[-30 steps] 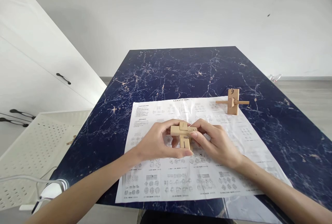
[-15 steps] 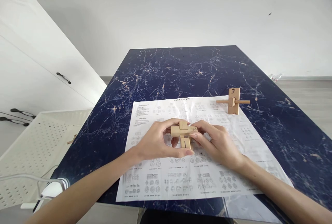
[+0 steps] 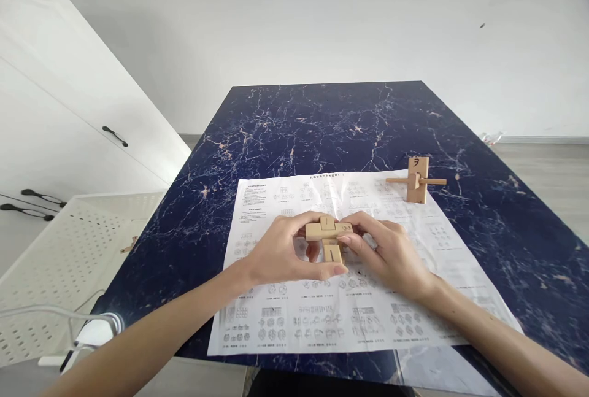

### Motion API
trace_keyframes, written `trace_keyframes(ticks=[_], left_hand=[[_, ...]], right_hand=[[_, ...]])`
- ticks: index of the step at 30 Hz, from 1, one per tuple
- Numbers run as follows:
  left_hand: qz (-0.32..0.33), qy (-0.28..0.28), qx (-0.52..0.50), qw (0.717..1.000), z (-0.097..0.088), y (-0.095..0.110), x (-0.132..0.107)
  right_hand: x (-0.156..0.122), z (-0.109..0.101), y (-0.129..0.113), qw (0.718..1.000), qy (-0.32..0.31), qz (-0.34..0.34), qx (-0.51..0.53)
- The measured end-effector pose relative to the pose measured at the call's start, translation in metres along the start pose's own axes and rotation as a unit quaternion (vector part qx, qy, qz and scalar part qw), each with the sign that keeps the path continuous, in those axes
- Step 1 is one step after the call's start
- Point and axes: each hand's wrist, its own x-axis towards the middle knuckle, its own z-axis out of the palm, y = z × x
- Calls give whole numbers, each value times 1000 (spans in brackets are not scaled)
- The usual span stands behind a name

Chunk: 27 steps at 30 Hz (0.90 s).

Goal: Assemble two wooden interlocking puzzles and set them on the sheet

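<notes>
Between my two hands is a wooden interlocking puzzle (image 3: 317, 232), made of pale blocks crossing each other, some with dark pen marks. My left hand (image 3: 280, 253) curls round its left side, thumb along the lower block and fingers behind. From the right, my right hand (image 3: 384, 250) pinches the end of the horizontal block between thumb and fingers. Under both hands lies a creased white instruction sheet (image 3: 271, 345) printed with small diagrams. Another wooden piece (image 3: 418, 191), a marked upright block with a thin stick through it, stands at the sheet's far right corner.
The dark blue marbled table (image 3: 313, 127) extends back to a pale wall. At left are a white perforated basket (image 3: 55, 250) holding a small wooden bit (image 3: 129, 245), white cabinets (image 3: 59, 108), and a white cable with a plug (image 3: 94, 332) near the table's edge.
The view has shifted slightly. Both hands keep nearly the same grip on the wooden puzzle, and the other wooden piece stays where it was.
</notes>
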Motion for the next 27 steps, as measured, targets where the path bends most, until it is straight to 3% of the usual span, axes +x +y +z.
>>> trace_keyframes(ticks=[10,17,23,27], left_hand=[[29,15,8,999,0,1,0],[24,16,-5,1000,3,3,0],[-18,112,7,993,1,7,-1],[-36,177,-2,984,-3,6,1]], right_hand=[[-1,1,0,999,-26,15,45],[3,-3,2,999,-6,4,44],[9,-12,13,1000,0,-15,-27],[9,-17,20,990,-70,-81,-93]])
